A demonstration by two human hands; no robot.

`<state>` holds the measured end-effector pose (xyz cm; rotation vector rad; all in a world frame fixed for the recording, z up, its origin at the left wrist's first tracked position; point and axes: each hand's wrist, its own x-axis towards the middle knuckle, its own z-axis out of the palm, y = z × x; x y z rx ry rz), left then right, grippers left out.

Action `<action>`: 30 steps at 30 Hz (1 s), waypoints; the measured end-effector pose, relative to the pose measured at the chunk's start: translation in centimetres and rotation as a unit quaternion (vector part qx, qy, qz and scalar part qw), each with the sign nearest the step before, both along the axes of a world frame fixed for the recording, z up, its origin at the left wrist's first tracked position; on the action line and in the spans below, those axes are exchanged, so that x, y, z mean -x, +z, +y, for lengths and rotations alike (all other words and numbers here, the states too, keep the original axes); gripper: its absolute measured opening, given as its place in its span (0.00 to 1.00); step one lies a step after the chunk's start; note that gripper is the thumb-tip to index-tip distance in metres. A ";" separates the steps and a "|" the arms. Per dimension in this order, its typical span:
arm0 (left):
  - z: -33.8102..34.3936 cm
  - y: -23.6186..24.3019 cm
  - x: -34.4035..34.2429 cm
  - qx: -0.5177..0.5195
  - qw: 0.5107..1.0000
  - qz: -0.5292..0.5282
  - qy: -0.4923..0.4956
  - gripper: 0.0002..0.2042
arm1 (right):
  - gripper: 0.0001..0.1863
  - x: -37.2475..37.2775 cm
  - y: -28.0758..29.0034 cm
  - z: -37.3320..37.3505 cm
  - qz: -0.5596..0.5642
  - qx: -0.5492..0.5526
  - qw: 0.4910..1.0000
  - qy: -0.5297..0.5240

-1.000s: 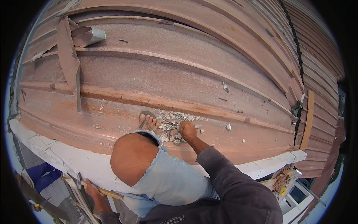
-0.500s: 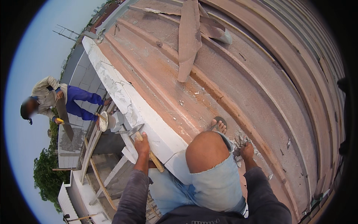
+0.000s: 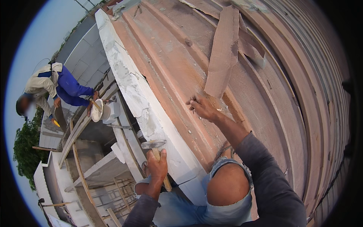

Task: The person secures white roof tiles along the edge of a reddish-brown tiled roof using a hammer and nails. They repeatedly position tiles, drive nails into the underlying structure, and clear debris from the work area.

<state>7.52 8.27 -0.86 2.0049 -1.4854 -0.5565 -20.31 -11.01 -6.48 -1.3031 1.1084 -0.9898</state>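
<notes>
Evidently the left hand (image 3: 157,165) is closed round the hammer (image 3: 154,144), just below its head, over the left edge of the white wall (image 3: 166,134). The right hand (image 3: 202,107), half curled above the roof (image 3: 261,102), may pinch something; I cannot tell. That short grip should steady the head; keep fingers clear.

Hammer (image 3: 154,144) in the left hand (image 3: 157,166) — 1 bucket (image 3: 107,112) beyond it, leftward — roof (image 3: 261,104) to the right.
</notes>
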 end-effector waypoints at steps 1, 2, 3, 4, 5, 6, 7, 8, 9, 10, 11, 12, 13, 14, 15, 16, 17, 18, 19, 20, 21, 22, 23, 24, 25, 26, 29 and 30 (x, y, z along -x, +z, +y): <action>0.0 0.1 0.0 -0.012 1.000 0.012 0.002 0.20 | 0.09 -2.2 0.6 -3.7 0.003 0.008 1.000 0.027; 0.0 0.2 0.0 -0.025 0.999 0.023 0.004 0.19 | 0.09 -4.0 0.9 -7.2 0.013 0.007 0.998 0.066; 0.0 0.3 0.0 0.010 0.999 0.021 -0.024 0.19 | 0.09 -5.8 0.9 -10.5 0.004 -0.010 0.995 0.102; 0.1 0.3 -0.1 0.046 0.997 0.020 -0.051 0.19 | 0.09 -7.7 0.7 -13.7 0.012 -0.022 0.995 0.101; -0.1 0.2 -0.2 0.067 0.995 0.014 -0.067 0.19 | 0.10 -9.4 0.3 -16.5 0.018 -0.044 0.994 0.098; -0.1 0.0 -0.3 0.040 0.994 0.066 -0.071 0.18 | 0.10 -10.9 -0.2 -19.0 0.008 -0.044 0.994 0.100; 0.1 0.0 -0.6 -0.002 0.992 0.112 -0.067 0.18 | 0.10 -12.3 -0.8 -21.1 0.005 -0.064 0.993 0.094; 0.3 -0.1 -0.8 -0.033 0.992 0.098 -0.067 0.19 | 0.11 -13.6 -1.5 -22.9 0.012 -0.101 0.992 0.075; 0.5 -0.2 -1.0 -0.053 0.992 0.097 -0.065 0.20 | 0.12 -14.6 -2.4 -23.9 0.001 -0.109 0.991 0.072; 0.8 -0.3 -1.1 -0.064 0.992 0.085 -0.066 0.21 | 0.12 -15.6 -3.4 -24.4 0.023 -0.087 0.991 0.103; 1.0 -0.4 -1.2 -0.059 0.992 0.087 -0.065 0.22 | 0.12 -16.2 -4.2 -24.6 0.061 -0.092 0.987 0.115; 1.1 -0.5 -1.3 -0.055 0.993 0.088 -0.064 0.24 | 0.12 -16.7 -4.9 -24.6 0.083 -0.079 0.984 0.135; 1.4 -0.4 -1.3 -0.047 0.994 0.066 -0.077 0.28 | 0.13 -16.7 -5.5 -24.3 0.055 -0.101 0.985 0.131; 1.5 -0.4 -1.2 -0.060 0.992 0.071 -0.083 0.29 | 0.13 -16.9 -5.9 -23.9 0.075 -0.093 0.985 0.122; 1.7 -0.3 -1.1 -0.071 0.990 0.089 -0.082 0.29 | 0.14 -17.0 -6.0 -23.7 0.078 -0.060 0.988 0.122; 1.8 -0.2 -1.0 -0.096 0.987 0.116 -0.055 0.30 | 0.15 -17.0 -5.9 -23.5 0.084 -0.038 0.990 0.108; 1.8 -0.1 -0.8 -0.085 0.988 0.117 -0.059 0.31 | 0.15 -17.2 -5.6 -23.3 0.107 -0.007 0.985 0.138; 1.8 -0.1 -0.5 -0.093 0.987 0.127 -0.040 0.31 | 0.15 -17.3 -5.2 -23.3 0.135 0.007 0.979 0.152; 1.8 -0.1 -0.7 -0.097 0.984 0.145 -0.030 0.31 | 0.15 -17.4 -4.9 -23.2 0.164 0.021 0.972 0.165; 1.8 -0.1 -0.9 -0.102 0.989 0.094 -0.051 0.32 | 0.14 -17.3 -4.7 -23.2 0.167 0.026 0.972 0.165; 1.8 -0.3 -1.1 -0.102 0.990 0.050 -0.079 0.32 | 0.13 -17.2 -4.6 -23.1 0.171 0.032 0.970 0.167; 1.9 -0.4 -1.5 -0.082 0.991 0.017 -0.103 0.33 | 0.12 -17.3 -4.7 -23.0 0.190 0.017 0.964 0.184; 2.1 -0.7 -1.7 -0.084 0.989 -0.018 -0.122 0.32 | 0.10 -16.8 -5.1 -22.8 0.166 0.000 0.971 0.172; 2.1 -0.9 -1.9 -0.068 0.987 -0.043 -0.138 0.31 | 0.10 -16.5 -5.5 -22.7 0.134 0.008 0.978 0.160; 2.3 -1.0 -2.2 -0.056 0.984 -0.070 -0.152 0.30 | 0.10 -16.5 -6.1 -22.2 0.100 0.016 0.984 0.146; 2.5 -1.1 -2.4 -0.052 0.983 -0.079 -0.159 0.29 | 0.10 -16.7 -6.6 -21.9 0.071 0.011 0.989 0.131; 2.5 -1.1 -2.3 -0.066 0.982 -0.084 -0.154 0.27 | 0.14 -17.6 -7.8 -20.9 0.064 0.104 0.982 0.144; 2.4 -1.0 -2.3 -0.087 0.984 -0.072 -0.135 0.26 | 0.12 -17.8 -7.8 -20.7 0.064 0.096 0.984 0.135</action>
